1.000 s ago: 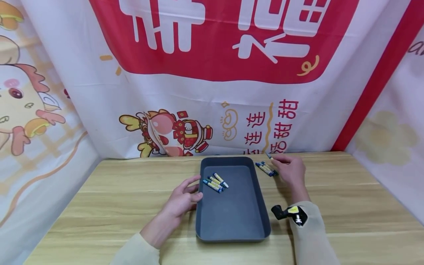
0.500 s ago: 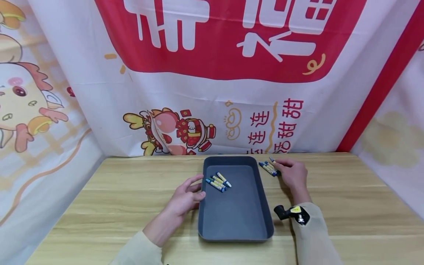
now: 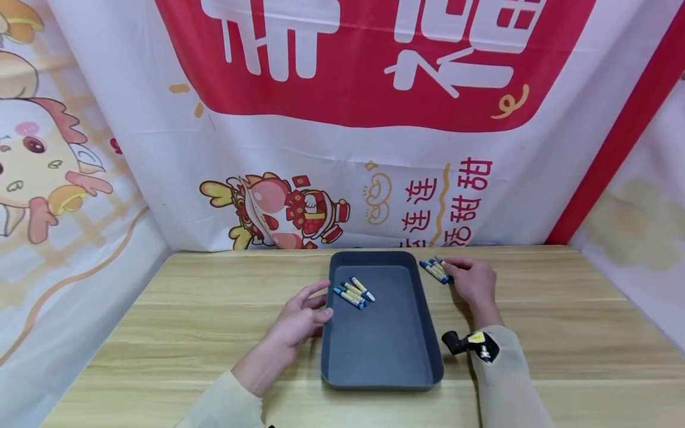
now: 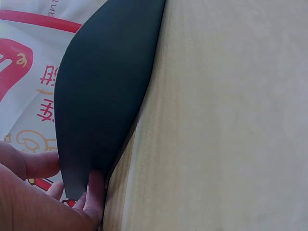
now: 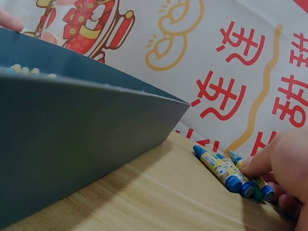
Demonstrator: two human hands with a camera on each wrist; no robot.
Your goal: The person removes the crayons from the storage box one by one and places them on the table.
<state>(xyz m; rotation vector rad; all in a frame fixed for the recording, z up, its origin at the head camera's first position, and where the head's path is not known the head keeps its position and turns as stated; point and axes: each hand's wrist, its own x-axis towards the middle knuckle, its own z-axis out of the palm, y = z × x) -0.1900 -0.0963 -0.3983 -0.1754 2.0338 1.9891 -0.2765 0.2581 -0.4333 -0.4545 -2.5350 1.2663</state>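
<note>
A dark grey rectangular tray (image 3: 382, 345) lies on the table, with several yellow-wrapped, blue-ended crayons (image 3: 351, 293) near its left wall. My left hand (image 3: 297, 321) holds that wall, thumb and a finger over the rim and other fingers against the outside; the left wrist view shows a finger (image 4: 96, 192) on the outer wall. Past the tray's far right corner, more crayons (image 3: 432, 270) lie side by side on the table. My right hand (image 3: 473, 285) pinches the rightmost crayon (image 5: 236, 160) of that group, partly hidden by the fingers.
The tray's right wall stands between the two groups of crayons. A printed cloth (image 3: 348, 154) hangs along the table's back edge, close behind the tray and the right-hand crayons. Wooden tabletop (image 3: 214, 315) extends on both sides.
My right hand has come down slightly, bringing the pinched crayon from above the group to alongside it. The left hand stays at the tray's wall. The head view has shifted a little.
</note>
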